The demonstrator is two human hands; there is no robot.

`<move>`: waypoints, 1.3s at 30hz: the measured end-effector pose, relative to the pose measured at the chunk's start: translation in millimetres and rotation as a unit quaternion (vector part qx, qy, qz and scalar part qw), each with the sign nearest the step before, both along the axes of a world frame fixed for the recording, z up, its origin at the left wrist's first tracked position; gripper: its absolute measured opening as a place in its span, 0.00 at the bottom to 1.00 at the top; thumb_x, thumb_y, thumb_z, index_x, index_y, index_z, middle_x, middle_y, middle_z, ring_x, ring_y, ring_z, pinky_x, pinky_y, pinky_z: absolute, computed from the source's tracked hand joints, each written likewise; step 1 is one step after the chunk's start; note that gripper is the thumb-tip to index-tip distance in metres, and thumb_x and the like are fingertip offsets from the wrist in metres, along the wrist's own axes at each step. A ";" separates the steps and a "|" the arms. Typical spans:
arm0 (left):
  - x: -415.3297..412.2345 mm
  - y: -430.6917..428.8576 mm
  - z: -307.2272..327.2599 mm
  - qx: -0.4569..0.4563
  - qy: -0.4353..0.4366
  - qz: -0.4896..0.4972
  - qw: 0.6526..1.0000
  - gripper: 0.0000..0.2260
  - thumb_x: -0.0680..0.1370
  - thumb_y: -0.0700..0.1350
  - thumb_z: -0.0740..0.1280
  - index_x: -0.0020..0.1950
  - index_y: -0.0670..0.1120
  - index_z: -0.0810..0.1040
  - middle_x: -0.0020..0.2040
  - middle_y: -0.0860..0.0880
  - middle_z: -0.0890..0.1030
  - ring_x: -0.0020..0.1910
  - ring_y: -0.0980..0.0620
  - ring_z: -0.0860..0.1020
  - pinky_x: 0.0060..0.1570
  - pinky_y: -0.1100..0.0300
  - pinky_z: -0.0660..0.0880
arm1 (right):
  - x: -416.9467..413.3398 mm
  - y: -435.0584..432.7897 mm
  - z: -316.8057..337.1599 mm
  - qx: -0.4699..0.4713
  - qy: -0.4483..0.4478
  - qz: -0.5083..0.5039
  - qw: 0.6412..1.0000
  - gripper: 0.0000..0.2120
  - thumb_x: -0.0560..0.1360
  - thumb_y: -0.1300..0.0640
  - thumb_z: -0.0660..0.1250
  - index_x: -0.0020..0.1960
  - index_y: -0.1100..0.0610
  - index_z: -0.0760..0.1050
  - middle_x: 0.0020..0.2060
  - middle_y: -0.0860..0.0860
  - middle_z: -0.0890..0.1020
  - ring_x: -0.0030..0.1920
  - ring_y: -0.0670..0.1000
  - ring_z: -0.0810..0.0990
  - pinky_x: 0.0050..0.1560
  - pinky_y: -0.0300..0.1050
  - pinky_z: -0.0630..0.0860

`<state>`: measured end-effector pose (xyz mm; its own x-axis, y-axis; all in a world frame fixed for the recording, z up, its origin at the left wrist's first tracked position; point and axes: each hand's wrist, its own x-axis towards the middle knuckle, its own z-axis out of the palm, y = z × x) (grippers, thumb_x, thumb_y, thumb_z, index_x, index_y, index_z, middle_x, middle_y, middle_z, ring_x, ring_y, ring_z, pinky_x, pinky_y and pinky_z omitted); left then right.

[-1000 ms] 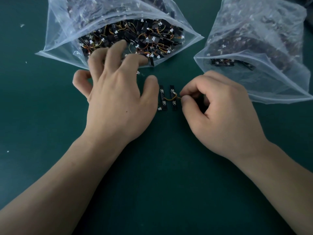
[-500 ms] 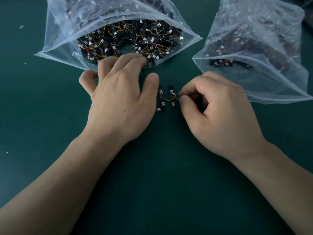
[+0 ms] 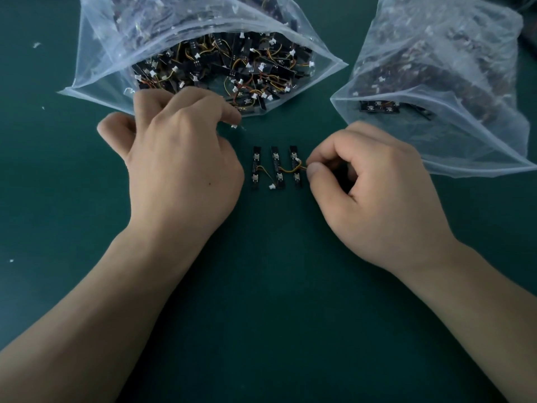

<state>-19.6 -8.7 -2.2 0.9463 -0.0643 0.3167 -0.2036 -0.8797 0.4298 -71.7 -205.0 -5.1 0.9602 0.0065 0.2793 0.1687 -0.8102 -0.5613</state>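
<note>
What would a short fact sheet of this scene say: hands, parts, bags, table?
left hand: fingers curled at the mouth of the open bag, seemingly pinching a white connector
right hand: pinches the wire of the rightmost strip
strips: three black boards side by side on the table, apart from both bags
open bag: full of similar wired boards
second bag: at right, also holds boards
table: dark green
</note>
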 end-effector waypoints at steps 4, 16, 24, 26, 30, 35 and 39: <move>1.6 1.4 -1.3 -0.002 -0.002 -0.003 1.000 0.16 0.79 0.38 0.63 0.61 0.53 0.84 0.60 0.58 0.82 0.63 0.45 0.69 0.59 0.47 0.56 | -0.1 0.0 -0.2 -0.002 0.001 0.001 1.000 0.04 0.79 0.54 0.69 0.45 0.50 0.81 0.41 0.42 0.77 0.39 0.45 0.76 0.38 0.47 0.75; 7.8 0.2 5.3 -0.228 -0.086 -0.090 0.966 0.09 0.79 0.43 0.72 0.54 0.58 0.83 0.45 0.69 0.81 0.44 0.63 0.80 0.51 0.70 0.74 | -0.1 -1.6 -0.3 0.053 -0.059 -0.008 0.997 0.04 0.79 0.58 0.70 0.52 0.55 0.82 0.42 0.43 0.79 0.41 0.44 0.78 0.42 0.42 0.75; 0.5 -7.9 4.4 -0.502 0.120 -0.220 0.828 0.07 0.73 0.39 0.80 0.43 0.46 0.83 0.38 0.51 0.86 0.35 0.54 0.84 0.37 0.62 0.81 | -5.2 2.1 0.9 0.054 -0.089 0.055 0.993 0.25 0.78 0.52 0.73 0.72 0.57 0.73 0.50 0.47 0.80 0.51 0.43 0.77 0.52 0.31 0.68; -0.9 -8.5 3.2 -0.488 0.139 -0.245 0.826 0.07 0.72 0.40 0.80 0.43 0.45 0.83 0.37 0.50 0.87 0.34 0.55 0.84 0.37 0.62 0.82 | -5.1 2.7 0.4 0.052 -0.084 0.078 0.992 0.30 0.78 0.50 0.75 0.76 0.58 0.71 0.53 0.48 0.80 0.54 0.46 0.78 0.56 0.38 0.73; -0.3 -7.3 0.1 -0.449 0.153 -0.256 0.843 0.07 0.72 0.42 0.81 0.43 0.49 0.85 0.39 0.50 0.87 0.36 0.54 0.85 0.37 0.60 0.82 | -2.7 2.1 0.3 0.045 -0.098 0.091 0.990 0.26 0.78 0.52 0.76 0.71 0.60 0.75 0.54 0.51 0.81 0.56 0.51 0.80 0.59 0.52 0.76; 1.8 -8.0 -1.7 -0.467 0.135 -0.243 0.839 0.05 0.77 0.42 0.78 0.47 0.49 0.85 0.36 0.49 0.86 0.31 0.53 0.82 0.32 0.59 0.79 | -2.7 1.7 1.3 0.033 -0.071 0.074 0.994 0.30 0.75 0.44 0.78 0.70 0.60 0.77 0.55 0.50 0.81 0.55 0.50 0.79 0.58 0.56 0.77; 1.0 -8.4 -0.4 -0.457 0.124 -0.236 0.849 0.05 0.77 0.41 0.78 0.47 0.47 0.83 0.36 0.50 0.86 0.32 0.54 0.82 0.34 0.61 0.79 | -3.2 2.6 1.3 0.033 -0.069 0.065 0.995 0.31 0.76 0.43 0.77 0.72 0.59 0.76 0.55 0.50 0.81 0.55 0.48 0.78 0.58 0.57 0.77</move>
